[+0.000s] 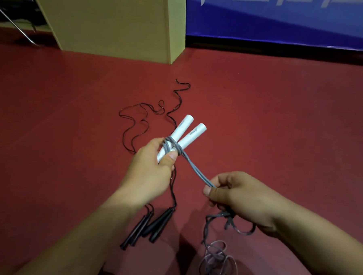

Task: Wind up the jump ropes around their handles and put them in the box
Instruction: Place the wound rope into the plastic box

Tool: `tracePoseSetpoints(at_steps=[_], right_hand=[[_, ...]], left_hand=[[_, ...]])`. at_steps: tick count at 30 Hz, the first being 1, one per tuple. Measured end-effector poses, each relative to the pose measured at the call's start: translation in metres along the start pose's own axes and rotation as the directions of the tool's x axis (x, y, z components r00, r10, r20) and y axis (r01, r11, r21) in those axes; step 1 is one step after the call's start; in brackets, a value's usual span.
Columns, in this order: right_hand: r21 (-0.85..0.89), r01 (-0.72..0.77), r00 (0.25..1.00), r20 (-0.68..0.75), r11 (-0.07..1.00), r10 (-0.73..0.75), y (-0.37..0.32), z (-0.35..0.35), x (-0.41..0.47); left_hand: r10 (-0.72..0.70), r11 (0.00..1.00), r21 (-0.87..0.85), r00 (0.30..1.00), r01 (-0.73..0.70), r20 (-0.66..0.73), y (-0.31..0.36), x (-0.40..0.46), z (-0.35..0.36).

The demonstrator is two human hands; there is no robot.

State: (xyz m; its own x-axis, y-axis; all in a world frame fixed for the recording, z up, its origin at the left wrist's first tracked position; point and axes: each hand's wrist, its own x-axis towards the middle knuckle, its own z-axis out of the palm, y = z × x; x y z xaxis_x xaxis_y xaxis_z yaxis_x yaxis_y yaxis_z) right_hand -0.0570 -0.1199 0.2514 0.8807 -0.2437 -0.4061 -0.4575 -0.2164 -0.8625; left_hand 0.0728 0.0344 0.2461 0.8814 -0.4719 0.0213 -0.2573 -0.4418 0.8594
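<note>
Step in hand: the person winds the grey rope [197, 170] around the pair of white handles [186, 133]; a few turns already sit near the middle of the handles.

Left hand [151, 169]: its grip is closed round the lower part of the white handles, and the thumb [171, 156] presses on the handles just below the wound turns, which should keep them from slipping.

Right hand [238, 197]: it pinches a doubled strand of the grey rope between thumb and fingers; the strand runs straight and tight up to the handles.

Loose part: the rest of the grey rope hangs below the right hand and lies in a tangled heap [218, 261] on the red floor [282, 121].

How to do it well: the strand is better kept tight while it goes around, each new turn laid just beside the last, the two handles held parallel. The right hand probably needs to let the rope slide through, so that the heap can feed without a knot.

Other rope: a black jump rope, with black handles [148, 228] near the left forearm, lies unwound on the floor, its cord [135, 122] curling away.

Box: the pale cardboard-like object [119, 18] standing on the floor further ahead may be the box; its opening is not in view.
</note>
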Motion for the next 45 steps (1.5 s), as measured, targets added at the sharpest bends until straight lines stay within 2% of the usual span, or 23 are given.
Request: tracePoseSetpoints(at_steps=[10, 13, 15, 19, 25, 31, 34, 36, 39, 41, 43, 45], right_hand=[[0.248, 0.072, 0.992, -0.118, 0.966, -0.044, -0.004, 0.001, -0.003], [0.145, 0.114, 0.981, -0.171, 0.983, -0.088, -0.009, -0.001, -0.006], [0.035, 0.19, 0.967, -0.177, 0.981, -0.182, -0.01, -0.003, -0.008], [-0.23, 0.332, 0.928, -0.096, 0.915, -0.361, -0.009, -0.007, -0.011], [-0.375, 0.426, 0.89, 0.01, 0.824, -0.456, -0.008, -0.012, -0.014], [-0.616, 0.392, 0.872, 0.012, 0.684, -0.489, -0.007, -0.024, -0.013], [-0.733, 0.341, 0.866, 0.0, 0.589, -0.5, -0.008, -0.031, -0.012], [-0.773, 0.286, 0.864, -0.048, 0.567, -0.502, -0.01, -0.037, -0.013], [-0.807, 0.181, 0.856, -0.153, 0.563, -0.494, -0.011, -0.044, -0.013], [-0.809, 0.133, 0.846, -0.207, 0.572, -0.491, -0.01, -0.048, -0.011], [-0.759, 0.157, 0.848, -0.224, 0.632, -0.48, -0.009, -0.048, -0.008], [-0.635, 0.229, 0.869, -0.207, 0.737, -0.449, -0.009, -0.047, -0.005]], left_hand=[[-0.014, 0.996, 0.09, 1.0, 0.012, 0.015, 0.0, -0.002, -0.004], [-0.045, 0.99, 0.138, 0.998, 0.038, 0.051, 0.0, -0.005, -0.002], [-0.052, 0.983, 0.18, 0.996, 0.038, 0.076, 0.0, -0.006, -0.002], [-0.082, 0.962, 0.27, 0.983, 0.036, 0.161, 0.002, -0.007, -0.002], [-0.068, 0.902, 0.423, 0.943, -0.081, 0.325, -0.001, -0.011, 0.0], [-0.063, 0.891, 0.413, 0.849, -0.189, 0.524, -0.003, -0.016, 0.0], [-0.065, 0.927, 0.33, 0.791, -0.178, 0.609, 0.001, -0.019, -0.001], [-0.071, 0.941, 0.293, 0.748, -0.168, 0.66, 0.003, -0.021, -0.001], [-0.062, 0.95, 0.252, 0.675, -0.187, 0.735, 0.005, -0.022, -0.003], [-0.057, 0.975, 0.174, 0.607, -0.135, 0.793, 0.007, -0.022, -0.005], [-0.036, 0.996, 0.071, 0.535, -0.046, 0.844, 0.009, -0.022, -0.006], [0.005, 0.999, -0.021, 0.473, 0.03, 0.881, 0.011, -0.022, -0.008]])
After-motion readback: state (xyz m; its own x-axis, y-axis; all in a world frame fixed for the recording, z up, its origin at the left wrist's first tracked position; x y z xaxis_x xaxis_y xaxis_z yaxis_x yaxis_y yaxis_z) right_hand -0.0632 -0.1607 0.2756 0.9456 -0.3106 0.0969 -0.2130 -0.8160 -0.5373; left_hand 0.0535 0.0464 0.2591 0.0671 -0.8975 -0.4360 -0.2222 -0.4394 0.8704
